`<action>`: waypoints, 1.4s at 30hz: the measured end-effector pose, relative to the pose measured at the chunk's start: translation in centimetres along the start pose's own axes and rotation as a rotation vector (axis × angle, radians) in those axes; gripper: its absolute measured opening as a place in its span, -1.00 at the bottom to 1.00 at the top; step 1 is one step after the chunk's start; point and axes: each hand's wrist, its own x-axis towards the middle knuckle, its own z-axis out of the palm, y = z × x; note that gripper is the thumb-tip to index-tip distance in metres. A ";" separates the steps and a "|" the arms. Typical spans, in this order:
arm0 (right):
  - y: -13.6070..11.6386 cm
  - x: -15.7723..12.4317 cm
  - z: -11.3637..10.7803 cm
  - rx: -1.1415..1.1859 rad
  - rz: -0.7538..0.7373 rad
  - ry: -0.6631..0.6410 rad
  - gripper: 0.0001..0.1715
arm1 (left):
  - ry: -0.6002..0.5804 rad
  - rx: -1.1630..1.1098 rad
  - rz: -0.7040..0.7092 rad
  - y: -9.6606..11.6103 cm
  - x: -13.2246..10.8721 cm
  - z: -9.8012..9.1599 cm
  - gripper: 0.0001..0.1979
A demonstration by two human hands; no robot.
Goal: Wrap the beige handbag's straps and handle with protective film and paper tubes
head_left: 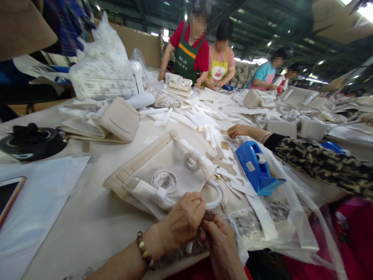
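A beige handbag (180, 171) lies on the table in front of me, with white wrapping on its handles and a coiled strap (163, 181) on top. My left hand (185, 214), wearing a bead bracelet, is closed at the bag's near edge, over the white-wrapped handle (215, 198). Close beside it, my right hand (220, 235) is closed too, its thumb and fingers pinched together just below the handle. The fingertips of both hands meet, and whatever is between them is hidden.
Right of the bag are a blue tape dispenser (253, 167), scattered paper tags (230, 169) and plastic bags. A co-worker's hand (237, 131) reaches in from the right. Another beige bag (116, 120), a black round dish (32, 144) and a phone (10, 196) are at left. Several people stand across the table.
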 end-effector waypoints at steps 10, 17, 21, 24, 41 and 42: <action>-0.9 0.9 -2.2 -0.236 -0.181 -0.264 -0.61 | 0.065 -0.083 -0.014 -0.4 -0.1 0.1 -0.86; -1.1 1.2 -3.2 -0.098 -0.109 -0.387 -0.66 | 0.101 -0.095 -0.022 -0.3 -0.1 0.1 -0.84; -1.0 0.8 -2.5 -0.168 -0.135 -0.265 -0.59 | 0.124 -0.089 -0.018 -0.4 0.0 0.1 -0.81; -0.8 0.5 -1.5 -0.216 -0.149 -0.137 -0.59 | 0.119 -0.087 -0.025 -0.3 0.0 0.1 -0.79; 0.0 0.5 0.5 -0.287 -0.106 0.166 -0.70 | 0.144 -0.013 0.005 -0.1 -0.2 0.6 -0.80; -0.1 0.6 0.6 -0.258 -0.085 0.167 -0.71 | 0.130 -0.013 0.025 0.0 -0.3 0.5 -0.81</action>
